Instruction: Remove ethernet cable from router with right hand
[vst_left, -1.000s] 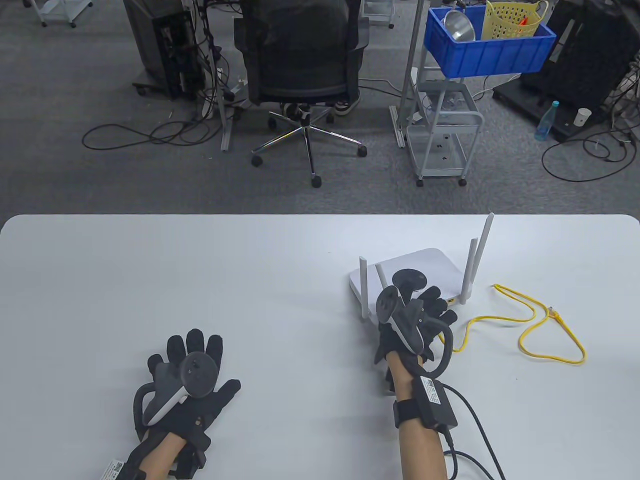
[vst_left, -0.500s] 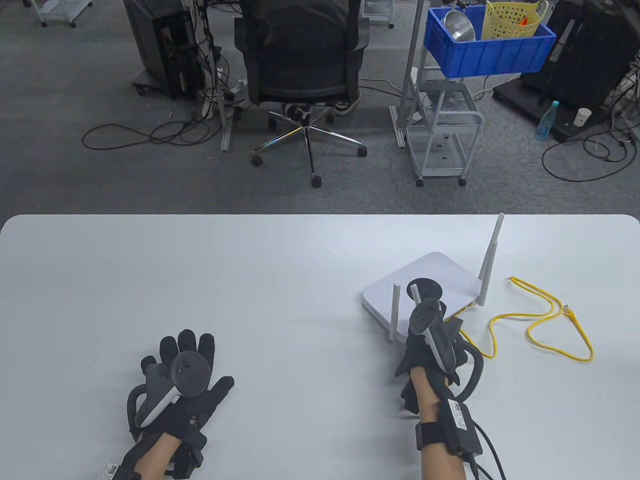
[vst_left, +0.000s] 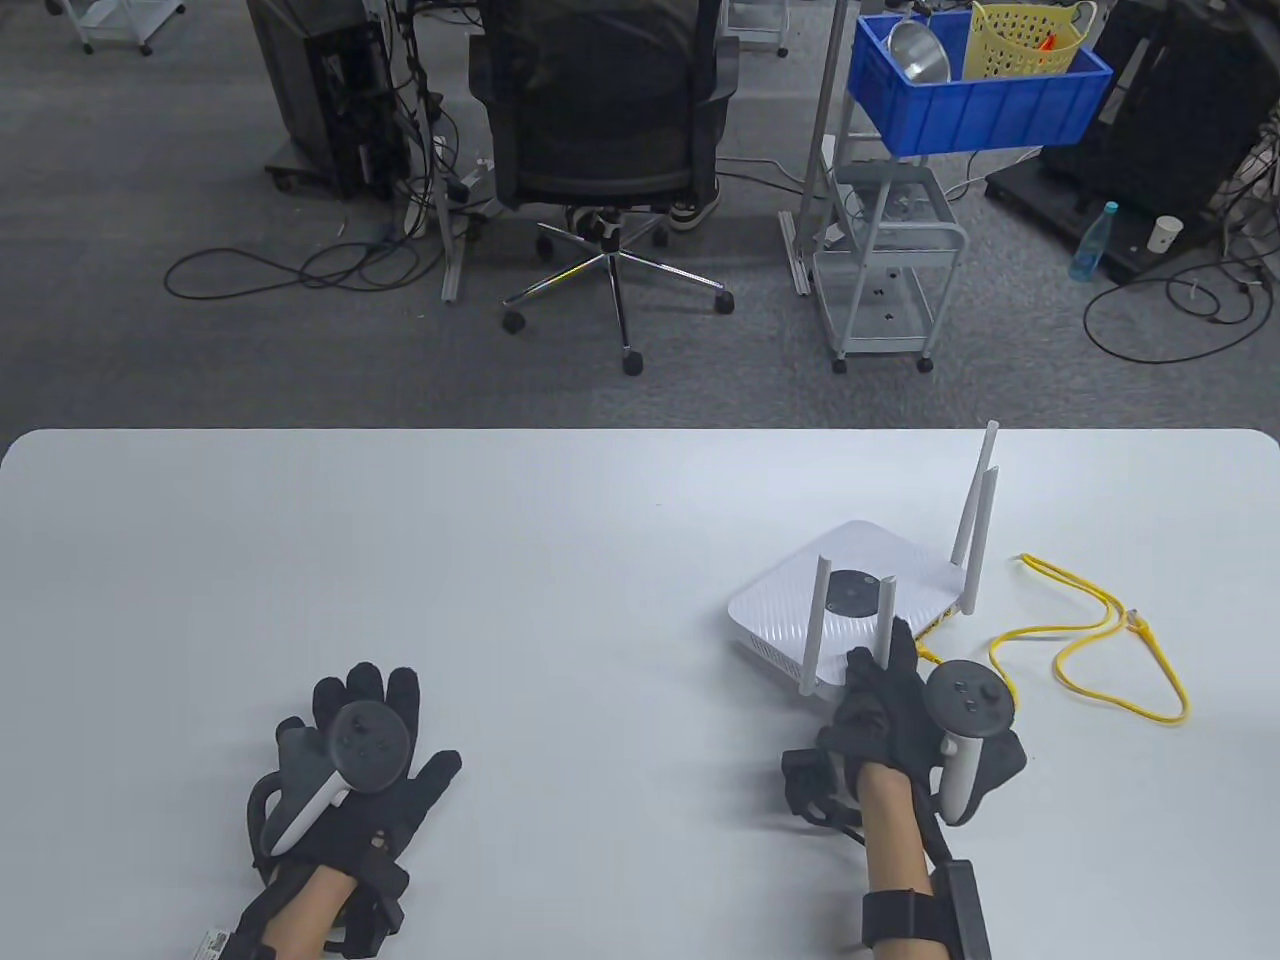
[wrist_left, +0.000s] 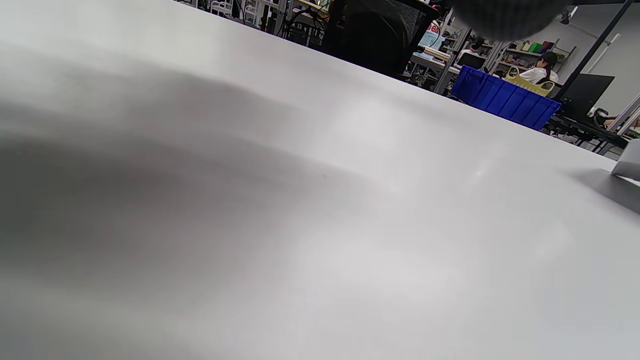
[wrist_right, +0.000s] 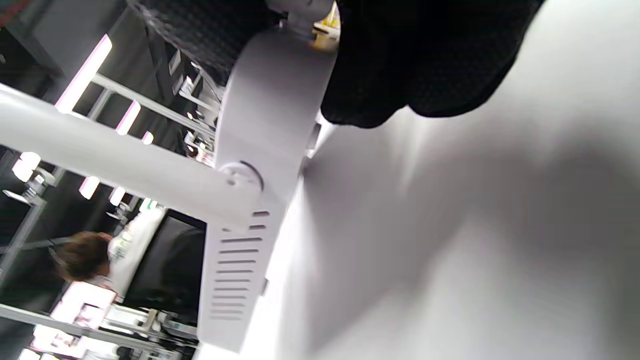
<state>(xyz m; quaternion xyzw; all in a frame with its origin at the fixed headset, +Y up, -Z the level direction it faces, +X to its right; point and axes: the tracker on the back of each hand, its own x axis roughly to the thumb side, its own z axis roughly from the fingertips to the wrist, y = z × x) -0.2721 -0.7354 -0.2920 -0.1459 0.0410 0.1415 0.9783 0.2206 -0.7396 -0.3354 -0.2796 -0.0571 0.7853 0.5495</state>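
A white router (vst_left: 790, 605) with several upright antennas lies on the table's right half. A yellow ethernet cable runs from its right rear side (vst_left: 930, 640) and loops right to a free plug (vst_left: 1138, 628). My right hand (vst_left: 885, 655) reaches the router's near edge between two antennas, beside the plugged-in end. Whether it grips the plug is hidden. In the right wrist view the gloved fingers (wrist_right: 400, 60) press against the router (wrist_right: 260, 125), with a bit of yellow (wrist_right: 327, 22) beside them. My left hand (vst_left: 385, 715) rests flat on the table, fingers spread and empty.
The white table (vst_left: 400, 550) stretches bare to the left and the middle. Beyond its far edge stand an office chair (vst_left: 600, 110) and a cart with a blue crate (vst_left: 980, 95). The left wrist view shows tabletop and the router's corner (wrist_left: 629, 165).
The router has slid right and turned on the table. My right hand came off its top to its near rear edge and rolled so the tracker faces right. The left hand drifted slightly nearer me.
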